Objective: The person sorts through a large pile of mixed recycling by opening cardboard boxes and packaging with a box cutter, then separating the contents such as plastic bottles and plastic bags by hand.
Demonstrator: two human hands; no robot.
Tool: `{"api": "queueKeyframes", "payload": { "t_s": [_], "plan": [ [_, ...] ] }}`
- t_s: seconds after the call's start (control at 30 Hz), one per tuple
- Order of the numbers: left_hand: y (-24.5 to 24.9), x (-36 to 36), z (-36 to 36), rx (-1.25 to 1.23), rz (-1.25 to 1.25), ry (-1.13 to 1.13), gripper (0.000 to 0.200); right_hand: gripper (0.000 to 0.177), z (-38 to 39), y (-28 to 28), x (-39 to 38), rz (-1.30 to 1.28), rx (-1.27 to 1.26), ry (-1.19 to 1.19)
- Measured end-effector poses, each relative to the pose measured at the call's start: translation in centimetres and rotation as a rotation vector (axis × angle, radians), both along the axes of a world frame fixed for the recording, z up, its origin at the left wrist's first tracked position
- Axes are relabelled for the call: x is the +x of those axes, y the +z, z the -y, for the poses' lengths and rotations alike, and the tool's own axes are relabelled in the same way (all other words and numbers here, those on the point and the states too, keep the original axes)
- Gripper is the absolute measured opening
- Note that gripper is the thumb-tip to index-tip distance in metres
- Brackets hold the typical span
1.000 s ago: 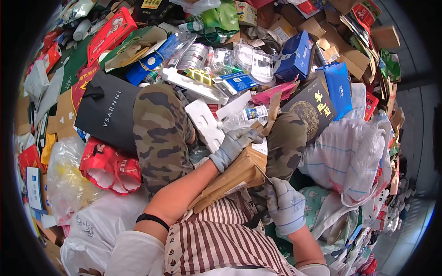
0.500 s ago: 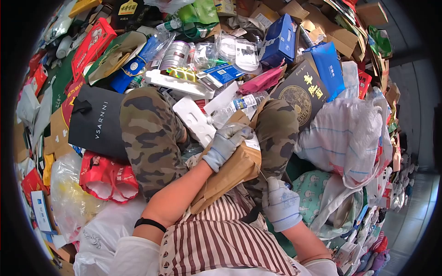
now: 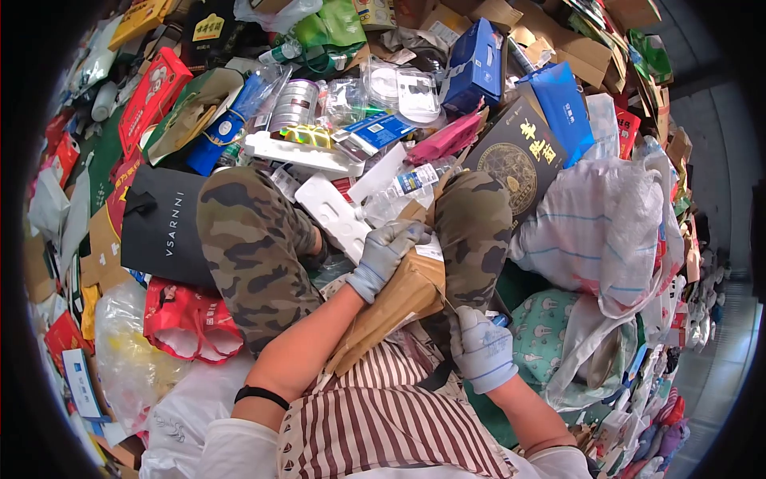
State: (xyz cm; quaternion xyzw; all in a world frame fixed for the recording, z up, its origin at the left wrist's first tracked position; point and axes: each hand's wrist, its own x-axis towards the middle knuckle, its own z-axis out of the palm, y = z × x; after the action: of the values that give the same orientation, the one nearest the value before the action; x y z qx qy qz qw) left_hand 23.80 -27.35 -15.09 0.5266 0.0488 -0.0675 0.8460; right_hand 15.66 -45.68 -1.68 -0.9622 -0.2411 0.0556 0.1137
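Note:
A brown paper package, creased and flattened, (image 3: 395,299) lies at a slant across my lap, between the camouflage knees and the striped apron. My left hand (image 3: 387,255), in a grey-white glove, is closed on its upper end. Just right of the package is my right hand (image 3: 482,347), also gloved, its fingers curled near the package's right edge. Whatever is between those fingers is too small to make out. Beyond the package are a white foam tray (image 3: 335,214) and a clear plastic bottle (image 3: 415,182).
A black bag (image 3: 169,227) and a red bag (image 3: 190,321) lie left of my legs. On the right are a dark box with gold lettering (image 3: 515,160), a white woven sack (image 3: 594,231) and a teal patterned bundle (image 3: 541,335). Mixed packaging is heaped ahead, including a blue box (image 3: 477,68).
The package and my left hand have shifted slightly left, and the package is tilted a little differently. My right hand has moved slightly left. The view has also shifted a little.

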Motion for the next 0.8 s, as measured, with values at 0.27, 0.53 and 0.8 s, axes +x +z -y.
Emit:
{"api": "queueKeyframes", "payload": {
  "t_s": [0.27, 0.53, 0.8],
  "plan": [
    [1.1, -0.3, 0.1, 0.175, 0.054, 0.035, 0.031, 0.014, -0.7, 5.1, 4.7, -0.083, -0.507, 0.155],
    [2.7, -0.7, -0.2, 0.120, -0.045, 0.021, 0.033, 0.014, -1.8, 7.5, 9.2, -0.242, -0.554, 0.355],
    [7.9, -2.8, -2.8, 0.516, 0.214, -0.145, 0.039, 0.018, -1.5, 5.7, 7.8, 0.090, -0.610, 0.343]
  ]
}}
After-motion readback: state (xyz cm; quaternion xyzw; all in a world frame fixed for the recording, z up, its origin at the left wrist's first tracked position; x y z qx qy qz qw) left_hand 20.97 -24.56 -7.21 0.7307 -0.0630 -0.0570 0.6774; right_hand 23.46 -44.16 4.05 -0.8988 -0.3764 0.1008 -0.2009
